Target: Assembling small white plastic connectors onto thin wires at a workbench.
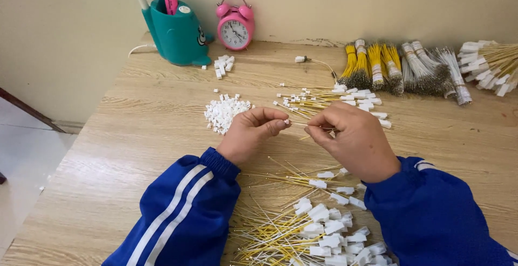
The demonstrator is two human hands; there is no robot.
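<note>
Wooden table [135, 136], left hand [251, 133], right hand [356, 142] pinching thin wire [302, 125], ends hidden

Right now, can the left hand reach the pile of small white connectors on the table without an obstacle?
Probably yes. The left hand is just beside the pile of small white connectors, with only bare table between them. However, its fingertips pinch a small white connector, so they are busy.

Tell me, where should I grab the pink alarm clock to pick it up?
Probably by the thin handle arching over the two bells on top of the pink alarm clock, coming straight down from above. It stands upright on the wooden table, close to the wall behind it and beside the teal pen holder, so the top looks like the freest side. Gripping the round body from the front also seems possible.
</note>
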